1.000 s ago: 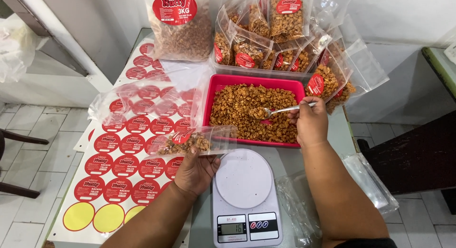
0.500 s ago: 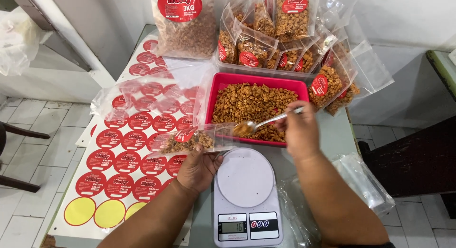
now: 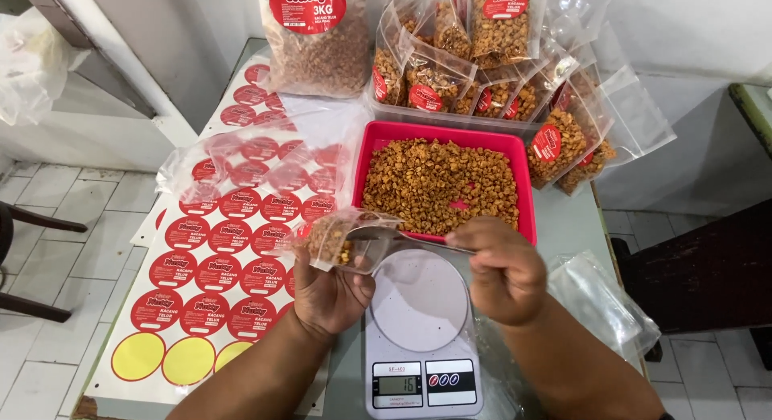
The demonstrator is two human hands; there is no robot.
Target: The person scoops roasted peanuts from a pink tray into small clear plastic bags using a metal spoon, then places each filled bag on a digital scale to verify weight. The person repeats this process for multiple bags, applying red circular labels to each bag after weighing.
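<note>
**Mia:** What is in the middle?

**Ben:** A small clear plastic pouch with some brown crunchy nuts in it. It is up in the air, tipped on its side, just above the white round-topped kitchen scale. The left hand holds it from below, fingers closed on its bottom edge.

**Mia:** And the other hand?

**Ben:** The right hand has its fingers pinched shut on a thin shiny metal spoon. The spoon's end pokes into the pouch's open mouth.

**Mia:** What is around them?

**Ben:** Just behind is a pink plastic tray full of the same nuts. Behind that stand filled clear bags with red round stickers. On the left of the counter lie white sheets of red and yellow round stickers, with empty clear pouches on top.

**Mia:** Could it go wrong?

**Ben:** I think so. The pouch is tipped and soft. If the spoon misses the mouth, or the pouch sags, nuts could drop on the scale or the counter.
</note>
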